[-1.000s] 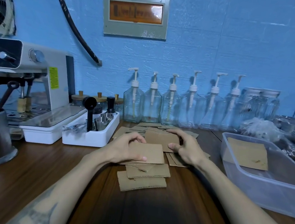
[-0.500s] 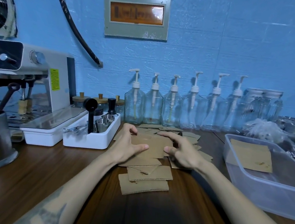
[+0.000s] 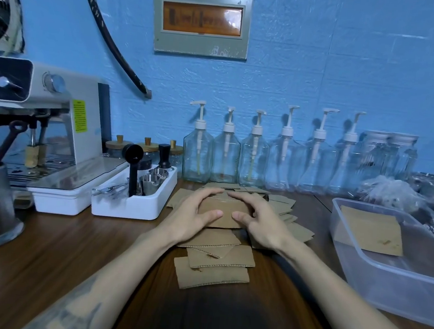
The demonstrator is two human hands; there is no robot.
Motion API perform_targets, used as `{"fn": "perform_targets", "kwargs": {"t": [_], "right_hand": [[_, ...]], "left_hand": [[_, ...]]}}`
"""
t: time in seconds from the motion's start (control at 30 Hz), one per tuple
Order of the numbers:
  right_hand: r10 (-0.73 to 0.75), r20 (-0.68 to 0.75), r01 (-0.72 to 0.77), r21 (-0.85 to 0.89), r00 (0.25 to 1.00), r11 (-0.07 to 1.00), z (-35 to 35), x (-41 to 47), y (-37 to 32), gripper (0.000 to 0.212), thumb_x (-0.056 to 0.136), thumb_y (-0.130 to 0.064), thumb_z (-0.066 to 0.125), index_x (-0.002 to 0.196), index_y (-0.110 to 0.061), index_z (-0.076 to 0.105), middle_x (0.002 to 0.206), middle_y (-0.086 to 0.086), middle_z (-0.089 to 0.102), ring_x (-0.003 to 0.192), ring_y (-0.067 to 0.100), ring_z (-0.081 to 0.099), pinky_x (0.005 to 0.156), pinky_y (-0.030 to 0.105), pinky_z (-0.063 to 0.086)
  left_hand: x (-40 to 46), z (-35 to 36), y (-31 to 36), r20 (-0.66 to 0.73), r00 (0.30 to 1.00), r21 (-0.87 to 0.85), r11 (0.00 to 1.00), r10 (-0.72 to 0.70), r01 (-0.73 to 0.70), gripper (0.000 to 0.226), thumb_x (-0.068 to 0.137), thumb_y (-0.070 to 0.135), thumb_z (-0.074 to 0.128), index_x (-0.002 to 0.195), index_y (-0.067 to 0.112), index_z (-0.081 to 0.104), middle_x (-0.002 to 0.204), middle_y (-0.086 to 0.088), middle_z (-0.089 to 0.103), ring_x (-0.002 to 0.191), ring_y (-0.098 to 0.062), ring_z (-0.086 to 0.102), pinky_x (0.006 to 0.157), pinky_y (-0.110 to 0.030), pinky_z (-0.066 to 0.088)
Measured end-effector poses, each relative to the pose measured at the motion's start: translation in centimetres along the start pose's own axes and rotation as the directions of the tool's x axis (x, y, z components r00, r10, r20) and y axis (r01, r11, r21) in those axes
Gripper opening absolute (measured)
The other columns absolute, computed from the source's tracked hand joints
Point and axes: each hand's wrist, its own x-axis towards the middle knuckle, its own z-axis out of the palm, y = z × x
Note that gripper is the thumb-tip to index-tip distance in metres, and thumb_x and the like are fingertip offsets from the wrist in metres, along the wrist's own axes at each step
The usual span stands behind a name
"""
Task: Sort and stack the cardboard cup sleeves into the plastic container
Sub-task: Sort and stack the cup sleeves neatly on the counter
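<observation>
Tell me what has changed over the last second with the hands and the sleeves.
Both hands have closed in on one small stack of sleeves in the middle of the pile: the left hand and right hand now grip it from either side, thumbs nearly meeting. A second ago each lay on a separate sleeve. The loose sleeves nearer the person and the container stayed put.

Both bare forearms reach forward and converge; the left hand (image 3: 193, 216) and right hand (image 3: 261, 220) curl palms-down, fingers arched, thumbs nearly meeting, gripping a flat brown cardboard sleeve stack (image 3: 226, 212)
</observation>
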Motion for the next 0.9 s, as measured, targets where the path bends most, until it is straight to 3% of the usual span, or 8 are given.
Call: {"fn": "perform_targets", "kwargs": {"t": [0.13,0.4,0.57,0.7,0.9], "right_hand": [[0.009,0.026,-0.005,-0.136,1.000,0.991,0.3,-0.1,0.3,0.047,0.097,-0.035,0.056,0.143,-0.038,0.046,0.125,-0.002,0.051,0.124,0.016,0.045,0.105,0.029,0.033],[-0.027,-0.059,0.010,-0.274,0.998,0.962,0.6,0.4,-0.9,0.043,0.097,-0.045,0.052,0.138,-0.030,0.053,0.120,-0.002,0.053,0.123,0.021,0.043,0.106,0.042,0.032],[-0.011,-0.037,0.004,-0.168,0.999,0.986,0.5,0.8,-0.9,0.042,0.092,-0.037,0.065,0.131,-0.024,0.058,0.130,-0.001,0.058,0.126,0.019,0.047,0.108,0.040,0.036],[0.016,0.025,-0.013,-0.104,1.000,0.994,0.6,0.9,-0.8,0.043,0.092,-0.029,0.065,0.134,-0.023,0.055,0.136,-0.001,0.055,0.127,0.018,0.048,0.110,0.038,0.037],[0.002,0.042,0.001,-0.084,0.999,0.996,1.1,0.8,-0.7,0.041,0.097,-0.029,0.059,0.137,-0.025,0.052,0.123,0.000,0.050,0.121,0.016,0.047,0.108,0.033,0.036]], "left_hand": [[-0.1,0.5,-0.6,0.105,0.992,0.094,0.994,-0.064,0.054,0.058,0.092,0.035,0.066,0.144,0.035,0.040,0.146,0.006,0.046,0.135,-0.014,0.041,0.115,-0.044,0.032],[-0.2,0.4,-0.2,0.121,0.988,0.254,0.966,-0.091,0.058,0.070,0.094,0.041,0.061,0.152,0.041,0.022,0.151,0.002,0.040,0.142,-0.018,0.032,0.115,-0.044,0.023],[-0.2,0.4,-0.1,0.086,0.987,0.043,0.990,-0.139,0.136,0.081,0.086,0.037,0.072,0.148,0.040,0.019,0.146,0.000,0.047,0.134,-0.027,0.044,0.114,-0.048,0.032],[-0.1,0.2,-0.2,0.076,0.971,-0.006,0.974,-0.226,0.228,0.086,0.081,0.039,0.078,0.146,0.034,0.022,0.141,-0.005,0.050,0.129,-0.030,0.047,0.111,-0.048,0.037],[-0.1,0.2,-0.2,0.133,0.964,-0.056,0.969,-0.232,0.241,0.052,0.087,0.034,0.073,0.126,0.031,0.039,0.115,0.000,0.060,0.113,-0.024,0.056,0.105,-0.048,0.042]]}}
